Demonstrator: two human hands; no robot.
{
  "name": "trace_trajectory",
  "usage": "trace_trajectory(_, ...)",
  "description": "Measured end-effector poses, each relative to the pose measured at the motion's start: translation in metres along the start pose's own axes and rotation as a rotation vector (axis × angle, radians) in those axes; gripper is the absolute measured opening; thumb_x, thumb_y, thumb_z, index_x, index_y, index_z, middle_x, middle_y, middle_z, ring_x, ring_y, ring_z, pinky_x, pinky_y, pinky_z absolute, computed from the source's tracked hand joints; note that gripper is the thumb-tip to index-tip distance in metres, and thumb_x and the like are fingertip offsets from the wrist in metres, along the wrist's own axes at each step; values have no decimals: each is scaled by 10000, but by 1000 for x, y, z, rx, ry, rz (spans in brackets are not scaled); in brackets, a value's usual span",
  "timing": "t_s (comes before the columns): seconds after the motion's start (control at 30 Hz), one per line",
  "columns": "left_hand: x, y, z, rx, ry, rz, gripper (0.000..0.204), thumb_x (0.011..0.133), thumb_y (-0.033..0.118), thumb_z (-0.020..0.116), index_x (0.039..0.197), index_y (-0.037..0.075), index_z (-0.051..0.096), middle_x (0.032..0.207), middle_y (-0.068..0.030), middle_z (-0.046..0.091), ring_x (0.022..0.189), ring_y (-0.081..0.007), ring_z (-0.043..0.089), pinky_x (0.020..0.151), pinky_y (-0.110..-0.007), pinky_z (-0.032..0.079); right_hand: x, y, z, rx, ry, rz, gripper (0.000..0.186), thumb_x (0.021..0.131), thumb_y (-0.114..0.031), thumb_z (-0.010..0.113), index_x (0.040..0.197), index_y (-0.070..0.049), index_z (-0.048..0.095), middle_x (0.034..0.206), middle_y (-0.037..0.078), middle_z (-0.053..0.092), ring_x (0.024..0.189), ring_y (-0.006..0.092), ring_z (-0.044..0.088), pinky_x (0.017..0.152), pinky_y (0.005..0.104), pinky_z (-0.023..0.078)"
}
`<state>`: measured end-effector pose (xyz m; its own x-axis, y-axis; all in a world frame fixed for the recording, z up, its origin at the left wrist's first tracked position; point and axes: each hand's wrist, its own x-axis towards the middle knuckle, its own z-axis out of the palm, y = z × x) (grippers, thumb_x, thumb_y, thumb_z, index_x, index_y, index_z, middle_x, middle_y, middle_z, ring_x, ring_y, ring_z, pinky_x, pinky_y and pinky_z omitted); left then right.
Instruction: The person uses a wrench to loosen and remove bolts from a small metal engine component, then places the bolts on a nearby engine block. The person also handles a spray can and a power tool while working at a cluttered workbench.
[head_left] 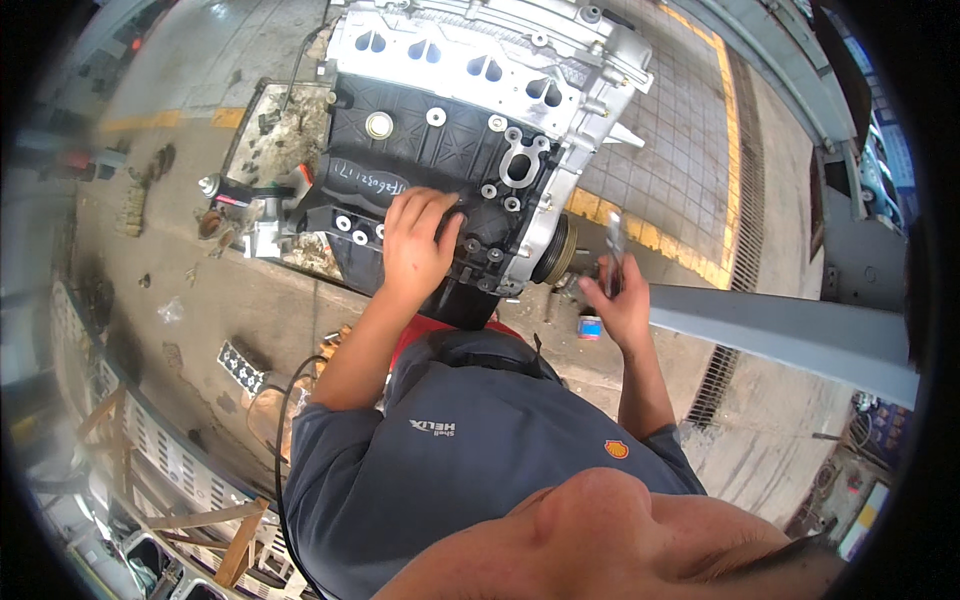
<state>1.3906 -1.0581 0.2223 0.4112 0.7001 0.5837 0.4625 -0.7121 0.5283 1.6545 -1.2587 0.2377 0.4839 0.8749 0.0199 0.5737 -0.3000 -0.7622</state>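
Observation:
A car engine block [460, 140], dark with chalk-like writing on its side, stands in front of me under a silver cylinder head [455, 65]. My left hand [415, 245] lies against the block's near side, thumb apart from the fingers, with no held object showing. At the block's right end sits a ribbed crankshaft pulley [558, 250]. Beside it, my right hand [622, 300] is closed round a slim silver hand tool [614, 240], held upright; its shape is blurred, so the exact kind cannot be made out.
A grey metal beam [790, 335] reaches in from the right. Below the pulley stands a small blue-and-red container [590, 327]. A dirty tray [270, 130] with debris lies left of the engine, near a metal mount arm [262, 225]. A gasket-like plate [242, 367] rests on the floor.

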Motion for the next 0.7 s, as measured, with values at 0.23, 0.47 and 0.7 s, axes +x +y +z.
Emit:
trace_trajectory(0.23, -36, -29, 1, -112, -29, 21, 328, 803, 85, 817, 1122, 53, 747, 1205, -102, 674, 1200, -350, 632, 1017, -464, 509, 50, -46, 25, -244, 119, -201, 579, 752, -306, 971, 1122, -21, 630, 687, 56, 575, 564, 186, 552, 542, 334, 483)
trace_trajectory(0.47, -40, -41, 7, -269, 54, 75, 255, 825, 92, 785, 1072, 45, 749, 1154, -83, 701, 1169, -294, 657, 994, -436, 517, 74, -79, 40, -646, 78, -179, 432, 872, -277, 882, 1131, -22, 648, 679, 76, 581, 554, 205, 545, 526, 345, 474)
trace_trajectory(0.7, -41, -51, 2, -329, 43, 103, 215, 827, 77, 761, 1038, 40, 754, 1136, -76, 708, 1150, -274, 666, 993, -414, 523, 65, -80, 51, -495, 153, -139, 331, 912, -214, 836, 1093, -10, 648, 652, 64, 544, 533, 173, 486, 502, 313, 417)
